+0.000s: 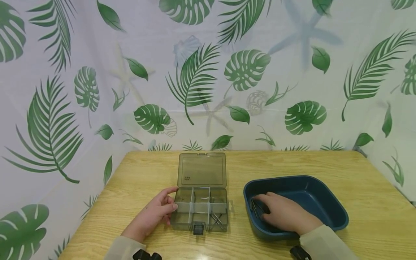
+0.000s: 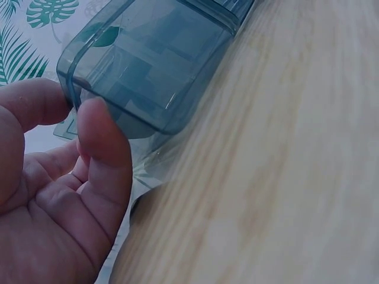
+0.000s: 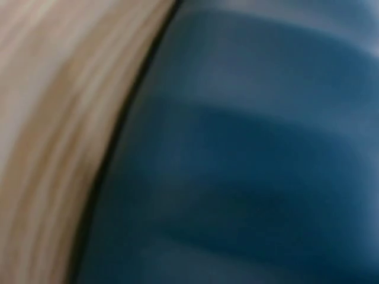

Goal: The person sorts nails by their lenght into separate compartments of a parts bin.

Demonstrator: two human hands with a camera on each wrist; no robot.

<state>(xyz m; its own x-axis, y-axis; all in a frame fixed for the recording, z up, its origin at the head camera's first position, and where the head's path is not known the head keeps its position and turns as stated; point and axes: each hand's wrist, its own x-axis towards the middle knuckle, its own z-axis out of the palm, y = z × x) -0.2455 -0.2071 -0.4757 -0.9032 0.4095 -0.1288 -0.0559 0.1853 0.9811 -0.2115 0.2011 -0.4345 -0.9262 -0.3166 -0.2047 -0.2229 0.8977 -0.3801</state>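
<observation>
Left hand (image 1: 156, 212) pinches the compartment box (image 1: 200, 208) to its right; right hand (image 1: 283, 212), grip indeterminable, lies beside metal rods (image 1: 253, 207) in the basin (image 1: 308, 195). Apparent step: collection; next required: secure pinch.

Box (image 1: 201, 183) is see-through, smoky olive-grey in head view, blue-grey in left wrist view. Dividers (image 1: 200, 207) clear, whitish. Pins (image 1: 216, 218) silvery grey. Tub (image 1: 313, 196) plain dark blue. Counter (image 1: 146, 169) shows yellow-tan wood with streaked grain. Cloth (image 1: 146, 29) is white, printed with green leaves (image 1: 238, 114) and fronds (image 1: 191, 77), plus faint blue and beige starfish (image 1: 305, 32) and pale shells (image 1: 186, 48). Sleeves (image 1: 122, 249) plain cream.
</observation>
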